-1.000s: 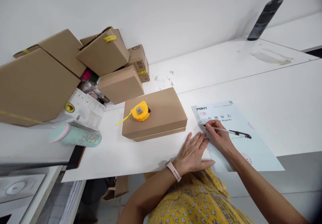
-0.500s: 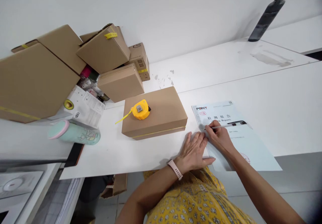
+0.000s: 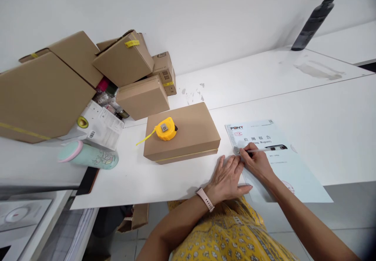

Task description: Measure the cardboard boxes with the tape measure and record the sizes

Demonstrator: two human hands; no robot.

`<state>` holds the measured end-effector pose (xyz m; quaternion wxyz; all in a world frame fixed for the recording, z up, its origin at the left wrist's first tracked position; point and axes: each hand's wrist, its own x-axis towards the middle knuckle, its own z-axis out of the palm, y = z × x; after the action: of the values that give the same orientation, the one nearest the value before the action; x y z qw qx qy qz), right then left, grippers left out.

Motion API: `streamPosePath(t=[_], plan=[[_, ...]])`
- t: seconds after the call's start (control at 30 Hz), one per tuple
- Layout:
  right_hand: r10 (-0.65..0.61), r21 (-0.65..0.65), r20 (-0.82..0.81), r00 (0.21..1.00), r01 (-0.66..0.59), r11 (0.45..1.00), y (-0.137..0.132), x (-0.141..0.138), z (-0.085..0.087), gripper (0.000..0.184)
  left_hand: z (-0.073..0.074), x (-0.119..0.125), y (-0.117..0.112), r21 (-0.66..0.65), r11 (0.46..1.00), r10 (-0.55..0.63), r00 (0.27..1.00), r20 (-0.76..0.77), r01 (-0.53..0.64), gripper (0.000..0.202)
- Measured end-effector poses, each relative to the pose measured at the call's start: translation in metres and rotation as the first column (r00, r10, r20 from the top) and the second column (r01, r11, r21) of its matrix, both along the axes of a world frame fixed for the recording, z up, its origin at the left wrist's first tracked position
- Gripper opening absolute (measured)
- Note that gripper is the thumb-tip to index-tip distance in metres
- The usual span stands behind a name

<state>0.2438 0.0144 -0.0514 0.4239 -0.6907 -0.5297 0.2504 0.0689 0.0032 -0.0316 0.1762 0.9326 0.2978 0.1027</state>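
Note:
A pen [image 3: 272, 148] with a black clip is pinched in my right hand [image 3: 257, 163], its tip near the left edge of a printed report [image 3: 282, 171]. Handwriting runs down that edge of the paper. My left hand [image 3: 227, 177] lies flat on the white table [image 3: 176, 182] by the paper's left edge, fingers stretched out and holding nothing. To its left sits a closed cardboard box [image 3: 190, 128]. On top of the box rests a yellow tape measure [image 3: 166, 128], with a short length of its blade hanging out to the left.
Several cardboard boxes [image 3: 123, 59] are stacked at the back left, near a white carton [image 3: 101, 126]. A mint-green bottle [image 3: 88, 155] lies on its side above a dark flat object [image 3: 87, 180]. At the back right stands a black bottle [image 3: 313, 24].
The pen has tilted slightly in my right hand, its upper end swinging a little. My left hand stays put. The whole view has shifted slightly.

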Motion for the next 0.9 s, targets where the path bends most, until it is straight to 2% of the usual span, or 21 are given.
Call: streamPosePath(t=[0.33,0.9], plan=[[0.012,-0.035,-0.017,1.000,-0.012,0.999,-0.0002,-0.0002,0.0004,0.025,-0.0036,0.0001,0.0001,0.003,1.000,0.002,1.000,0.014,-0.002,0.075],[0.023,-0.017,0.048,0.999,-0.022,1.000,0.0011,-0.0005,0.0006,0.023,-0.0020,-0.0006,-0.0003,0.010,1.000,0.002,1.000,0.002,-0.002,0.078]])
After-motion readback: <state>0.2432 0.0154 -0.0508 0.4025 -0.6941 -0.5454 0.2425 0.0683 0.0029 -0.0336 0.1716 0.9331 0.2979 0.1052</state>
